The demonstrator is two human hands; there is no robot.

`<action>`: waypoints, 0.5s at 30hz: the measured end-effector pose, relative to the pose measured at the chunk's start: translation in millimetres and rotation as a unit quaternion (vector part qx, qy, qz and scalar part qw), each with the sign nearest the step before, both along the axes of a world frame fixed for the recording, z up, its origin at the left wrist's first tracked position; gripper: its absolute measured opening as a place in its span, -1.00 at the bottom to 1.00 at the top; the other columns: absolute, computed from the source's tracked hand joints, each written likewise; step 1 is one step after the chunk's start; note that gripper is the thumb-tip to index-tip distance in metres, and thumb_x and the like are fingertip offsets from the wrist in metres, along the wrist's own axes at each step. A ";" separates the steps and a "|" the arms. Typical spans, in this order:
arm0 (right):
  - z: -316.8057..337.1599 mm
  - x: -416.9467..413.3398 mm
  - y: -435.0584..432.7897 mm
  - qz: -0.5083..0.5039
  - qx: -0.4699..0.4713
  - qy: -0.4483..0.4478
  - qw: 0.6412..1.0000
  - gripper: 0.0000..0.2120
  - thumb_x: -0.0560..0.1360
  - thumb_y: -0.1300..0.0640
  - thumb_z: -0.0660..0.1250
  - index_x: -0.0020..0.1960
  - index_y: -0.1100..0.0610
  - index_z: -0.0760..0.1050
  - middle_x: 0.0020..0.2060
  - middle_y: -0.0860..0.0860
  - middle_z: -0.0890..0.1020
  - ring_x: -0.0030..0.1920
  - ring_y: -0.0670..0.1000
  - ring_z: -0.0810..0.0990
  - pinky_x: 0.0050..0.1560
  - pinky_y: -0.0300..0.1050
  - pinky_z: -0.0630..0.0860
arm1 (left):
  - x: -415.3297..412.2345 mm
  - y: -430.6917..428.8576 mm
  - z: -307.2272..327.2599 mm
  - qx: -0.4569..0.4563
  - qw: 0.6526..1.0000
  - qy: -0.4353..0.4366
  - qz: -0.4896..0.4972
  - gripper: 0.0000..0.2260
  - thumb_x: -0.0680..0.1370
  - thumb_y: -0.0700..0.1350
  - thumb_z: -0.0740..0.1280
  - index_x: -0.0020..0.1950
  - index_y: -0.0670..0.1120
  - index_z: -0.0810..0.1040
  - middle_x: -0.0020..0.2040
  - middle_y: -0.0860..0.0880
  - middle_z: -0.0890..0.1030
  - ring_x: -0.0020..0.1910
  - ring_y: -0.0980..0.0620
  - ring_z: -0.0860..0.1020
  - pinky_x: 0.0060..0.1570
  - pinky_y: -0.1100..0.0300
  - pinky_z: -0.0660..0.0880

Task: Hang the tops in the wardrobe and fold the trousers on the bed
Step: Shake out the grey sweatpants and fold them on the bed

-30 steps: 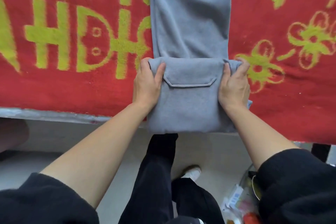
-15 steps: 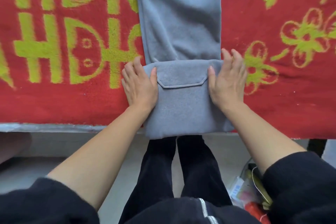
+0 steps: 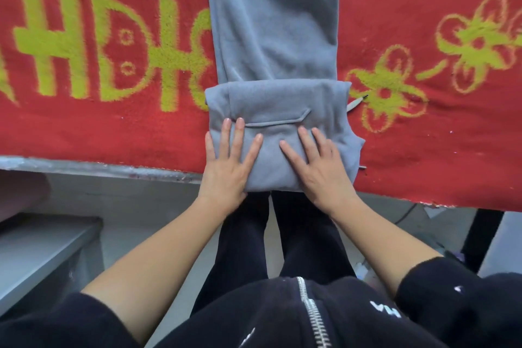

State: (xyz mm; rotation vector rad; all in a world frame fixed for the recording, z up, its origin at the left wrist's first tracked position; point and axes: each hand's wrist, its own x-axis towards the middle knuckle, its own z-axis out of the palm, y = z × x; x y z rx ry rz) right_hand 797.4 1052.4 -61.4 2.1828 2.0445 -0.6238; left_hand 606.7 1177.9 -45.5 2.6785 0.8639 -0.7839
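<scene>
Bright even light, soft shadows, wide-angle edge distortion.

1. Large yellow-green characters (image 3: 93,45) woven into the red blanket (image 3: 423,167) covering the bed (image 3: 84,168), at 10 o'clock. Cut off by the top edge; strokes resembling "HDIC", not readable as a word.
2. White letters (image 3: 385,311) on the black jacket (image 3: 268,316), at 5 o'clock. Seen upside down, roughly "VH"; rest blurred.
3. Further white marks (image 3: 248,337) on the same jacket, at 6 o'clock. Too partial to read.

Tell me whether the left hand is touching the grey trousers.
Touching. The head view shows the left hand lying flat on the folded end of the grey trousers, palm and straight fingers down on the cloth.
</scene>
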 end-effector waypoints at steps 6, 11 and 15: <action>43.6 23.7 25.4 -0.055 -0.110 0.167 0.978 -0.24 0.24 0.07 0.50 0.41 0.09 0.40 0.34 0.17 0.49 0.30 0.27 0.49 0.14 0.17 0.56 | 12.0 9.4 23.7 -0.137 0.989 -0.002 0.063 -0.08 0.32 -0.01 0.47 0.56 -0.01 0.03 0.57 -0.22 -0.21 0.55 -0.27 -0.20 0.27 -0.16 0.39; 114.1 62.0 92.5 -0.044 -0.288 0.245 0.925 -0.48 0.23 -0.12 0.41 0.20 -0.17 0.54 -0.04 -0.10 0.68 -0.02 -0.01 0.62 0.00 -0.05 0.57 | 27.0 79.5 90.7 -0.361 0.923 0.042 0.128 -0.33 0.26 0.07 0.40 0.38 0.20 0.34 0.36 0.06 0.46 0.34 -0.01 0.44 0.25 0.09 0.42; 160.4 83.1 132.2 -0.023 -0.384 0.283 0.879 -0.62 0.17 -0.15 0.31 -0.02 -0.18 0.58 -0.24 -0.15 0.65 -0.17 -0.11 0.61 -0.11 -0.08 0.59 | 46.7 133.4 131.6 -0.532 0.830 0.096 0.135 -0.48 0.20 0.06 0.35 0.16 0.06 0.52 0.07 0.08 0.64 0.09 0.02 0.60 0.11 0.03 0.53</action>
